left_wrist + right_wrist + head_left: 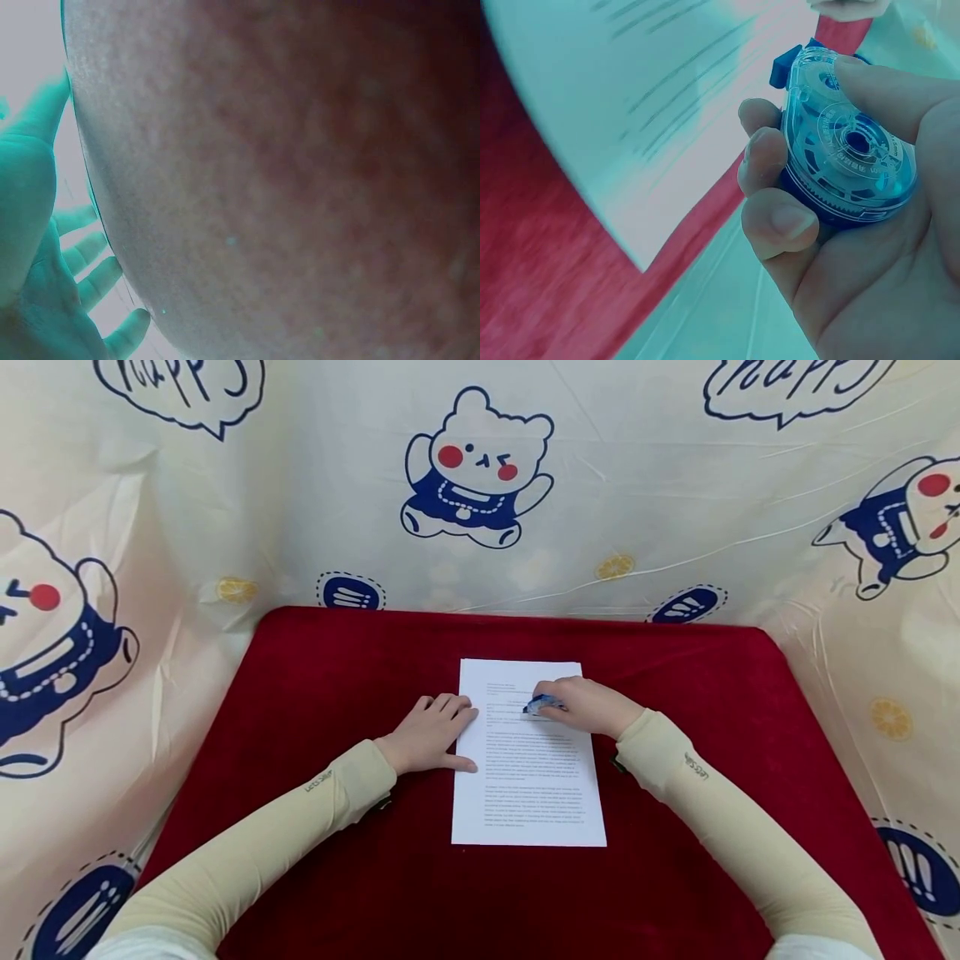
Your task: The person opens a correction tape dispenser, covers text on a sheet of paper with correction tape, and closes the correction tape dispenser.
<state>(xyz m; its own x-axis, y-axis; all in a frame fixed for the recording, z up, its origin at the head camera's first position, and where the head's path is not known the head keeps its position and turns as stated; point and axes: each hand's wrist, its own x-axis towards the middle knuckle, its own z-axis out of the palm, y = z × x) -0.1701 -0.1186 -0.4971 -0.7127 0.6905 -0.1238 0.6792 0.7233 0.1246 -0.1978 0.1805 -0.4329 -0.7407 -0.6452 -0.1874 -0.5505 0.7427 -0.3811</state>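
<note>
crosswise — tape dispenser (545, 702), tip leftward

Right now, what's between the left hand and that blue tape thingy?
In the head view, just a stretch of the printed paper lies between the left hand and the blue tape dispenser, no other object.

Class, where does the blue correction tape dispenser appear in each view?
Head: the correction tape dispenser is just right of and below centre, in the right hand.
Left wrist: not in it.
Right wrist: right of centre, in the same hand.
Shared landmark: the printed sheet, in head and right wrist views.
</note>
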